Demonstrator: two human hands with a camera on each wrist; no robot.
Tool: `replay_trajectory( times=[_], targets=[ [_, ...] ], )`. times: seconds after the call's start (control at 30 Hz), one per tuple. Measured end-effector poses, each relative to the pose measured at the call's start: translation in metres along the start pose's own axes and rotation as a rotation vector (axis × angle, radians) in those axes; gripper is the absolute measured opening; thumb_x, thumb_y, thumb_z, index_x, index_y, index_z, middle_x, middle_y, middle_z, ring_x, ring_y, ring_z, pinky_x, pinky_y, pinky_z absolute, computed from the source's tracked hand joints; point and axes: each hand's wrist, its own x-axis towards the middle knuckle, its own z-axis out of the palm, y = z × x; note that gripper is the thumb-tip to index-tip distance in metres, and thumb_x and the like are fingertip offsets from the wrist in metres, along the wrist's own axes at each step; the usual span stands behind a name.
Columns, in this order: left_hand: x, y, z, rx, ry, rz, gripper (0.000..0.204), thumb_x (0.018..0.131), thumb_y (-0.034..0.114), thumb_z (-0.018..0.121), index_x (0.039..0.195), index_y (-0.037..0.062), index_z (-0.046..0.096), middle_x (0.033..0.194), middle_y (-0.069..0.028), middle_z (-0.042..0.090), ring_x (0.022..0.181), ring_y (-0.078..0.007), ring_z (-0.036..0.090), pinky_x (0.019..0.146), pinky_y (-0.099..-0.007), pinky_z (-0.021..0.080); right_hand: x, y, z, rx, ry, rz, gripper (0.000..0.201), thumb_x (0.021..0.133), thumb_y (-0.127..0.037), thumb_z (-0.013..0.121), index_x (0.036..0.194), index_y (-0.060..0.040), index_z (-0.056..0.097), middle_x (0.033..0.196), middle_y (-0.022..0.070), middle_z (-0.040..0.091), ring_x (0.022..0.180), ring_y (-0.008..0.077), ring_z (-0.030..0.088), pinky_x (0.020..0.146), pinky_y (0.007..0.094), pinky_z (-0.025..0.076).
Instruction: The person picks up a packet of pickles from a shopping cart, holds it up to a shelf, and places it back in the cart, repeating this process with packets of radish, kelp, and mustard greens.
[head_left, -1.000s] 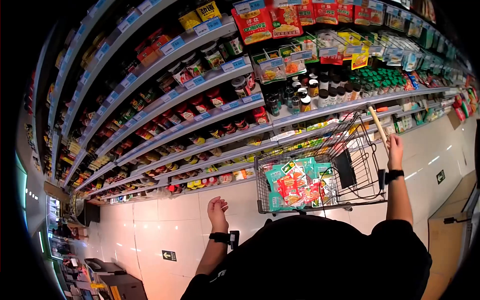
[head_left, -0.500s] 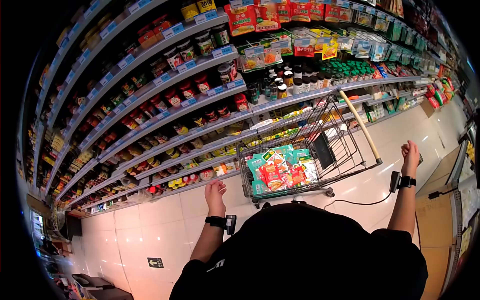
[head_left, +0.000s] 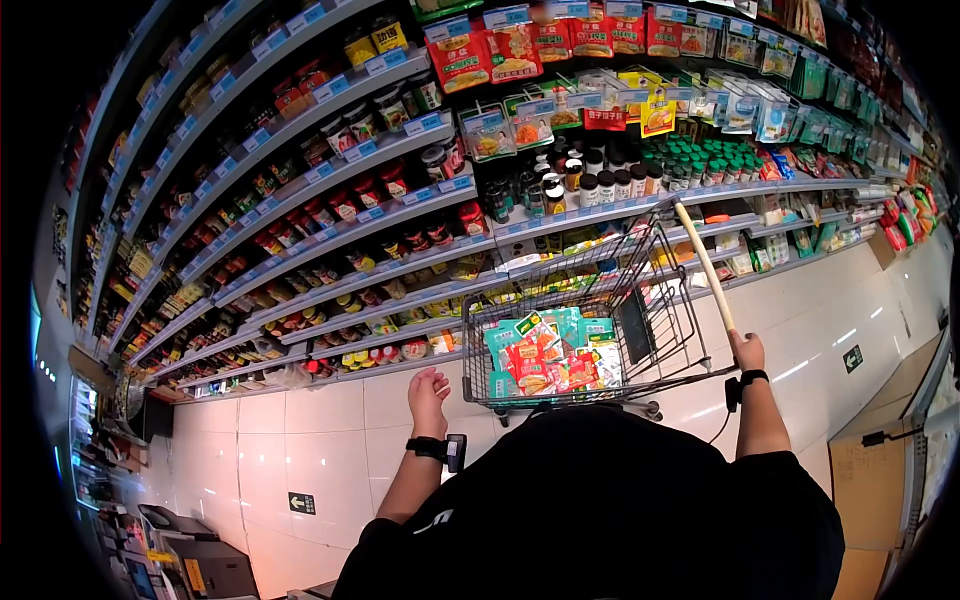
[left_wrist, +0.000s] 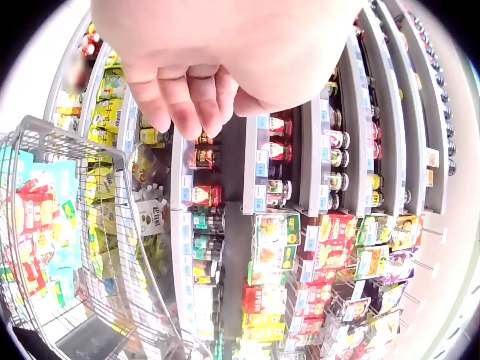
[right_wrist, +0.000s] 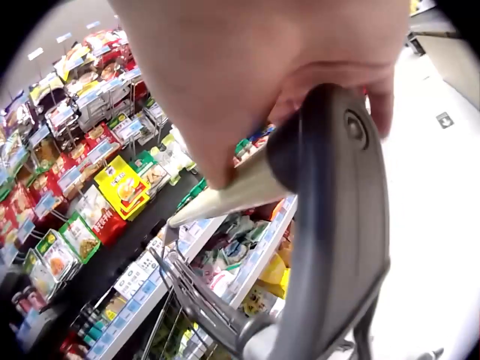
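A wire shopping cart (head_left: 650, 345) stands in front of my body, with its pale handle (head_left: 706, 268) on the right. My right hand (head_left: 748, 352) grips the near end of that handle. The right wrist view shows its fingers curled round the bar beside the dark end piece (right_wrist: 330, 195). Inside the basket lie several red, teal and white food packets (head_left: 545, 355). My left hand (head_left: 428, 400) hangs to the left of the cart with loosely bent fingers and holds nothing. In the left wrist view its fingers (left_wrist: 176, 105) overlap the shelves.
Long shelves (head_left: 330, 215) of jars curve along the left and front. Hanging packets (head_left: 515, 50) and seasoning bottles (head_left: 610, 185) fill the section ahead. Cardboard boxes (head_left: 865, 470) stand at the right, and a dark counter (head_left: 215, 565) is at the lower left. The floor is tiled.
My right hand was on the handle, came off it to the right, and now grips its near end. The cart sits farther left in the head view. My left hand stays loose.
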Motion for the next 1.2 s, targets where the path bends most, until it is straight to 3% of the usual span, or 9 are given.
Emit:
replay_trajectory(
  times=[0.03, 0.13, 0.2, 0.3, 0.8, 0.83, 0.93, 1.03, 1.2],
  targets=[
    [-0.008, -0.004, 0.013, -0.008, 0.013, -0.009, 0.018, 0.090, 0.013, 0.045, 0.103, 0.0056, 0.056, 0.087, -0.0044, 0.059, 0.077, -0.0133, 0.057, 0.067, -0.0268, 0.048, 0.017, 0.012, 0.000, -0.015, -0.104, -0.107, 0.056, 0.080, -0.045, 0.065, 0.105, 0.0042, 0.061, 0.073, 0.0162, 0.066, 0.063, 0.0245, 0.065, 0.059, 0.0351, 0.051],
    [-0.024, -0.018, 0.050, -0.032, 0.044, 0.027, 0.018, 0.090, 0.012, 0.045, 0.103, 0.0038, 0.055, 0.087, -0.0055, 0.058, 0.075, -0.0134, 0.057, 0.065, -0.0258, 0.048, 0.040, 0.034, 0.000, 0.033, -0.216, -0.309, 0.048, 0.083, -0.039, 0.065, 0.103, 0.0047, 0.061, 0.079, 0.0184, 0.066, 0.066, 0.0242, 0.064, 0.063, 0.0344, 0.051],
    [-0.033, -0.024, 0.073, -0.059, 0.062, 0.061, 0.018, 0.090, 0.009, 0.044, 0.104, 0.0023, 0.053, 0.086, -0.0061, 0.058, 0.074, -0.0131, 0.057, 0.064, -0.0247, 0.048, 0.041, 0.040, 0.009, 0.344, -0.416, -0.301, 0.038, 0.090, -0.021, 0.057, 0.119, 0.0029, 0.049, 0.079, 0.0158, 0.064, 0.064, 0.0210, 0.064, 0.059, 0.0315, 0.052],
    [-0.043, -0.034, 0.102, -0.045, 0.036, 0.077, 0.018, 0.090, 0.007, 0.044, 0.105, 0.0010, 0.052, 0.086, -0.0068, 0.058, 0.073, -0.0128, 0.056, 0.062, -0.0236, 0.048, 0.031, 0.016, -0.003, 0.295, -0.548, -0.286, 0.040, 0.093, -0.014, 0.048, 0.128, 0.0006, 0.035, 0.070, 0.0129, 0.059, 0.050, 0.0199, 0.059, 0.047, 0.0324, 0.051],
    [-0.060, -0.040, 0.169, 0.008, -0.012, 0.157, 0.017, 0.090, 0.006, 0.046, 0.106, 0.0012, 0.051, 0.084, -0.0069, 0.058, 0.070, -0.0118, 0.056, 0.061, -0.0233, 0.048, 0.069, 0.064, -0.029, 0.116, -0.342, -0.405, 0.032, 0.096, -0.018, 0.043, 0.126, -0.0085, 0.037, 0.066, 0.0060, 0.053, 0.046, 0.0157, 0.052, 0.042, 0.0313, 0.043],
    [-0.062, -0.040, 0.172, 0.003, -0.020, 0.157, 0.018, 0.090, 0.006, 0.046, 0.106, 0.0014, 0.051, 0.084, -0.0067, 0.058, 0.071, -0.0117, 0.056, 0.062, -0.0231, 0.048, 0.093, 0.091, -0.011, 0.010, -0.205, -0.532, 0.032, 0.096, -0.019, 0.041, 0.125, -0.0083, 0.037, 0.071, 0.0127, 0.058, 0.053, 0.0265, 0.058, 0.049, 0.0385, 0.047],
    [-0.061, -0.048, 0.176, 0.008, -0.026, 0.148, 0.019, 0.090, 0.007, 0.046, 0.107, 0.0019, 0.051, 0.084, -0.0063, 0.059, 0.072, -0.0118, 0.056, 0.062, -0.0233, 0.048, 0.092, 0.091, -0.029, -0.145, -0.043, -0.603, 0.031, 0.096, -0.020, 0.040, 0.125, -0.0084, 0.037, 0.083, 0.0212, 0.062, 0.072, 0.0384, 0.062, 0.062, 0.0459, 0.049],
    [-0.061, -0.047, 0.178, 0.023, -0.014, 0.124, 0.020, 0.090, 0.008, 0.046, 0.109, 0.0027, 0.051, 0.085, -0.0057, 0.059, 0.073, -0.0122, 0.057, 0.064, -0.0242, 0.048, 0.077, 0.068, -0.064, -0.220, -0.126, -0.465, 0.032, 0.096, -0.020, 0.039, 0.126, -0.0083, 0.037, 0.095, 0.0258, 0.062, 0.088, 0.0441, 0.059, 0.073, 0.0505, 0.047],
    [-0.049, -0.059, 0.177, 0.036, 0.002, 0.106, 0.016, 0.090, 0.012, 0.047, 0.104, 0.0070, 0.053, 0.086, -0.0033, 0.059, 0.073, -0.0108, 0.056, 0.066, -0.0246, 0.047, 0.123, 0.112, -0.061, -0.204, -0.080, -0.529, 0.038, 0.097, -0.025, 0.035, 0.126, -0.0016, 0.045, 0.092, 0.0272, 0.061, 0.084, 0.0429, 0.059, 0.075, 0.0488, 0.047]
  ],
)
